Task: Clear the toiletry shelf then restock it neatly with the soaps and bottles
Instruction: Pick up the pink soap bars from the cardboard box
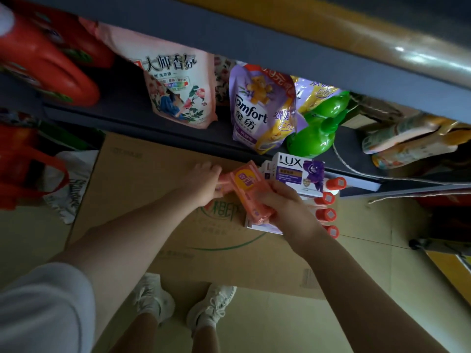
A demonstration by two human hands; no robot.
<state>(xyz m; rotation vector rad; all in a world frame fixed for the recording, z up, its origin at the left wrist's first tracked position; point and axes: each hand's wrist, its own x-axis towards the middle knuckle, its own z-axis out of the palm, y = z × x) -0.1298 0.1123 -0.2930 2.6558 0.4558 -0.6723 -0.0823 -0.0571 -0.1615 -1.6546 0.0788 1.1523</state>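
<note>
Hands point(206, 182) point(285, 207) grip one orange soap pack point(248, 192) beside four red-capped bottles point(328, 207).

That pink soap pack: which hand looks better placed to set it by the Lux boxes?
Probably the right hand. Its fingers already grip the pink soap pack at the end next to the Lux box. The left hand holds the far end.

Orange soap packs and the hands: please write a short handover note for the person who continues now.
Left hand and right hand both grip orange soap packs over the cardboard box.
White soap boxes and red-capped bottles sit on the box, to the right.
Done: these items are off the shelf.
Left: restock them neatly; the refill pouches and green bottle remain on the dark shelf.
</note>
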